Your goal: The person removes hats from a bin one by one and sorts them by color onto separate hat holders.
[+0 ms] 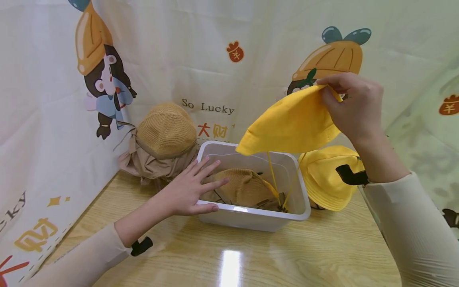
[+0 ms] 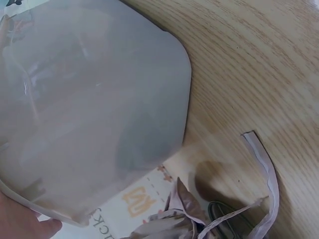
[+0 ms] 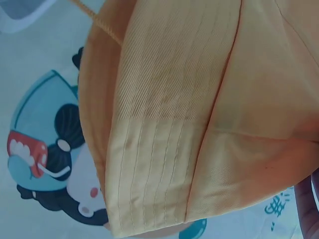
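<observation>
R hand point(image 1: 358, 105): yel. hat point(image 1: 292, 119) abv. bin point(image 1: 244, 220)

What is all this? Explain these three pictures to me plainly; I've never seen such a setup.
No machine here: each grip is a person's bare hand. The wide picture is from a head camera; the others, from cameras on the left and right wrists. On the table stands a bin with a brown hat inside. Left of it, a tan hat sits on crumpled cloth; right, a yellow hat. The right grip holds up a second yellow hat; the left grip, fingers spread, touches the bin's rim.
</observation>
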The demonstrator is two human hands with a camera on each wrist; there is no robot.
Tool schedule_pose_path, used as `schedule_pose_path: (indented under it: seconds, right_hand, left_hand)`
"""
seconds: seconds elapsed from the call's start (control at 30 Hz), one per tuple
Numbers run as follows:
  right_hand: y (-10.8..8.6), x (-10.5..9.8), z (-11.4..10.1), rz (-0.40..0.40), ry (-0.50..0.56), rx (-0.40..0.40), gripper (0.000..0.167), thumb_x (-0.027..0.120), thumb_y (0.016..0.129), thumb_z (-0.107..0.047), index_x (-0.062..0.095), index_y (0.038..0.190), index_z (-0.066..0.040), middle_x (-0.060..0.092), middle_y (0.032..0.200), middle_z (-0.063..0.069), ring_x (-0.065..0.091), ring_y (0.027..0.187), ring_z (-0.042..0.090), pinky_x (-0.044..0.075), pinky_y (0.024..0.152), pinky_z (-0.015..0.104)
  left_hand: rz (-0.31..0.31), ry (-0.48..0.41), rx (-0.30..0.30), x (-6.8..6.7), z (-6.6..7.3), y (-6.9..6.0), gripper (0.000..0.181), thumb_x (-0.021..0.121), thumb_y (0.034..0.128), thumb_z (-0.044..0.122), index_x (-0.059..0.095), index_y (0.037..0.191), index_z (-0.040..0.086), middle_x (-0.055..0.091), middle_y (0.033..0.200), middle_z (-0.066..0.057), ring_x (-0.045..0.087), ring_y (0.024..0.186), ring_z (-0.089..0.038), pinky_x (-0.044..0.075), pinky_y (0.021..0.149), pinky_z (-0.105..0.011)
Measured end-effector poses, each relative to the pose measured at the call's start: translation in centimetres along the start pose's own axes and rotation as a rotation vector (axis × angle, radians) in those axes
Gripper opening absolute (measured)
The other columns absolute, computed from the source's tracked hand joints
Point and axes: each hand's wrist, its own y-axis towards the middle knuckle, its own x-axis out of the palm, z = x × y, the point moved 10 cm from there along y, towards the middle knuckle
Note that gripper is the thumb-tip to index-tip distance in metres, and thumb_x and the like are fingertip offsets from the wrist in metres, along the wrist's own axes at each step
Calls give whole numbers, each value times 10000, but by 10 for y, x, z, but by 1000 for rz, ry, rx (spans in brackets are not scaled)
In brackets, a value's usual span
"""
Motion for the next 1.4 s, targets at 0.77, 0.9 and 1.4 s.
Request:
schedule_pose_path:
  seconds: [0.77,0.9,1.4]
  right_hand:
    - [-12,-82,54,94,7,252,212,625,915,-113,774,1003,10,698,934,-207,587,808,-198,498,795,69]
    - [-22,-96,76,105,-13,341,197,636,921,-146,789,1026,-78,681,957,-231,599,810,-157,497,806,73]
    - [-36,-112,110,137,70,526,163,680,874,-120,799,982,-148,683,876,-211,637,765,-50,481,716,40]
  left_hand:
    - [-8,-22,20,1,-1,1,708,416,934,730,348,1548,384,218,1646,-132,121,1525,-382,193,1175,-626]
    - [-19,-24,14,1,0,3,707,432,934,717,356,1547,374,236,1639,-143,119,1525,-384,182,1181,-622]
    - [-3,-34,15,-2,1,3,704,440,934,716,372,1542,368,272,1620,-167,157,1509,-419,201,1169,-633]
